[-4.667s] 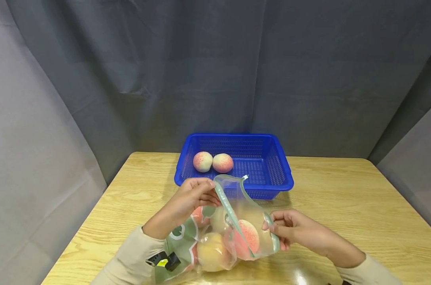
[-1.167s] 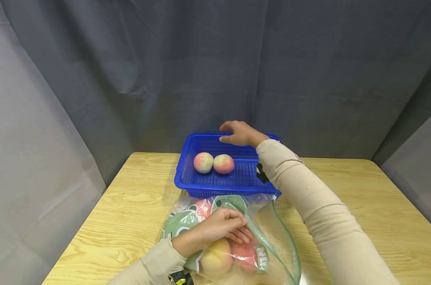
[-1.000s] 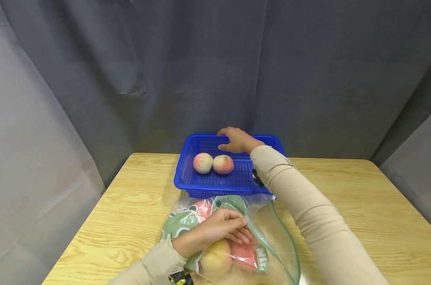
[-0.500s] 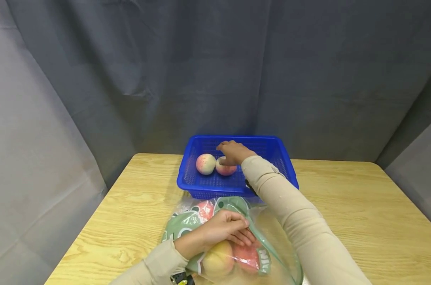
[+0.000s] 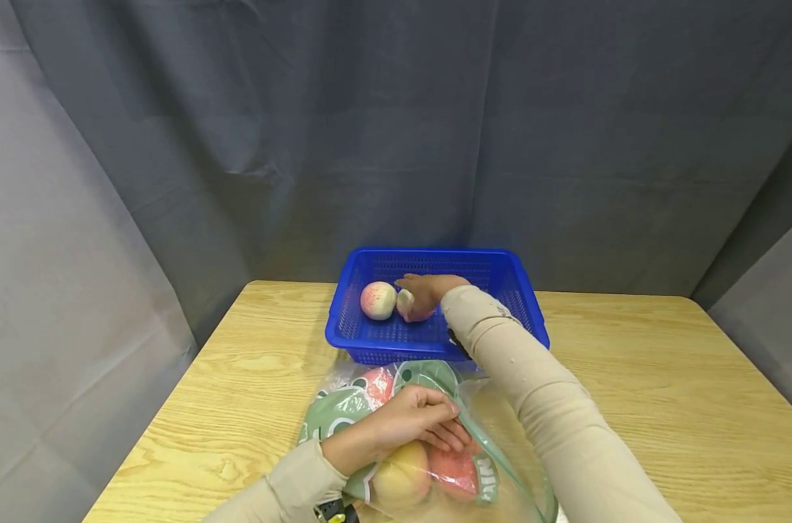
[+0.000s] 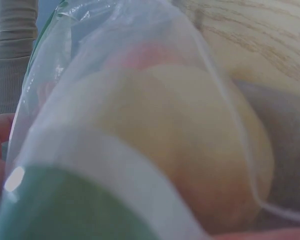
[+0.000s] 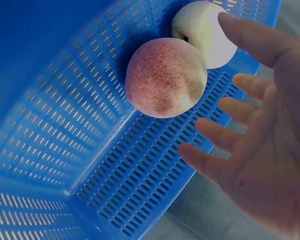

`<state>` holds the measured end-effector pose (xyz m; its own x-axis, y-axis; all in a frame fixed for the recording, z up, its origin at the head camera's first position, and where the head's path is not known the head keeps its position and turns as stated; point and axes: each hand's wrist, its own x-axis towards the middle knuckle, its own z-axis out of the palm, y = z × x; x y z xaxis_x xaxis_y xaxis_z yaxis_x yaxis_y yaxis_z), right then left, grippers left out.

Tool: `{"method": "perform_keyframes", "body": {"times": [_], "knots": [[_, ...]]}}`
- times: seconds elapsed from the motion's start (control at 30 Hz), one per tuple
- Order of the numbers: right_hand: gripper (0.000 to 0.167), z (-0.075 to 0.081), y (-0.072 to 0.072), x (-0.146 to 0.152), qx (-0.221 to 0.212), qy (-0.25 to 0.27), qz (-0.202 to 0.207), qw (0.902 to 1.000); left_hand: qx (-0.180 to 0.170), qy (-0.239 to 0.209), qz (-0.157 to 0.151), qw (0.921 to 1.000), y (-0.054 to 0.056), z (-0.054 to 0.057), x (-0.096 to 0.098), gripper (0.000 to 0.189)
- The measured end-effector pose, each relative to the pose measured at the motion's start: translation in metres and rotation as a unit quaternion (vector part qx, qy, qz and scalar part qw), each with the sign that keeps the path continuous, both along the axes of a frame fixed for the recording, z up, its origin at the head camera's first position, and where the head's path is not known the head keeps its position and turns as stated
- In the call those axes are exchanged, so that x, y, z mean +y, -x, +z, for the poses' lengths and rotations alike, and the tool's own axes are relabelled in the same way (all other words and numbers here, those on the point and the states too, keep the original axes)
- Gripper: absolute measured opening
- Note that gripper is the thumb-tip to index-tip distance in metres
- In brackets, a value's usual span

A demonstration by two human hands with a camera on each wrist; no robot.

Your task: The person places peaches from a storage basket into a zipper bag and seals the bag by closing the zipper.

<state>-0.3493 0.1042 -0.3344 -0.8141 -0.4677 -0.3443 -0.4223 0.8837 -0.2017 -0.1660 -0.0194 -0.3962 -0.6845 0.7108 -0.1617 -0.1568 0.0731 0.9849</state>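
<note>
My left hand pinches the green-edged mouth of a clear zip bag with green print, its other fingers lying under that edge. Inside the bag are several peaches, one yellowish peach showing below the hand; the left wrist view shows it blurred through the film. My right hand reaches into the blue basket, over the right-hand peach and partly hiding it. In the right wrist view its fingers are spread beside this reddish peach. A second peach lies left of it.
The wooden table carries the basket at its back edge, with the bag in front of it. A dark curtain hangs behind, and pale panels stand at the sides. My right sleeve crosses over the bag's mouth and the basket's rim.
The right hand has left the bag's mouth, reached out above the basket and come down to the right-hand peach. The left hand has shifted right and lower on the bag, which now lies flatter.
</note>
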Motion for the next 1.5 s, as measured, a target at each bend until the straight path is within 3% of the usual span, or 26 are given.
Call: {"method": "perform_keyframes", "body": {"times": [0.23, 0.53, 0.73, 0.87, 1.07, 1.5], "knots": [[0.072, -0.0034, 0.0020, 0.0025, -0.016, 0.003, 0.047, 0.9987, 0.005, 0.000, -0.006, 1.0000, 0.0006, 0.0001, -0.0001, 0.029], [0.061, -0.0041, 0.0022, 0.0014, 0.016, -0.059, 0.029, 0.9977, 0.003, 0.005, 0.000, 1.0000, 0.0002, 0.0003, 0.0007, 0.027], [0.055, -0.0056, 0.0030, 0.0019, 0.019, -0.040, 0.049, 0.9978, 0.003, 0.007, 0.002, 1.0000, 0.0010, -0.0010, 0.0008, 0.028], [0.057, -0.0054, 0.0022, 0.0014, 0.008, -0.025, 0.027, 0.9993, 0.005, 0.005, -0.001, 1.0000, 0.0021, -0.0021, 0.0005, 0.027], [0.073, -0.0044, 0.0003, 0.0011, 0.000, -0.054, -0.006, 0.9985, 0.004, 0.003, -0.005, 1.0000, 0.0037, -0.0030, 0.0006, 0.028], [0.067, -0.0036, 0.0015, 0.0035, -0.014, -0.042, -0.013, 0.9989, 0.002, 0.004, 0.001, 1.0000, 0.0020, -0.0004, 0.0012, 0.026]]}}
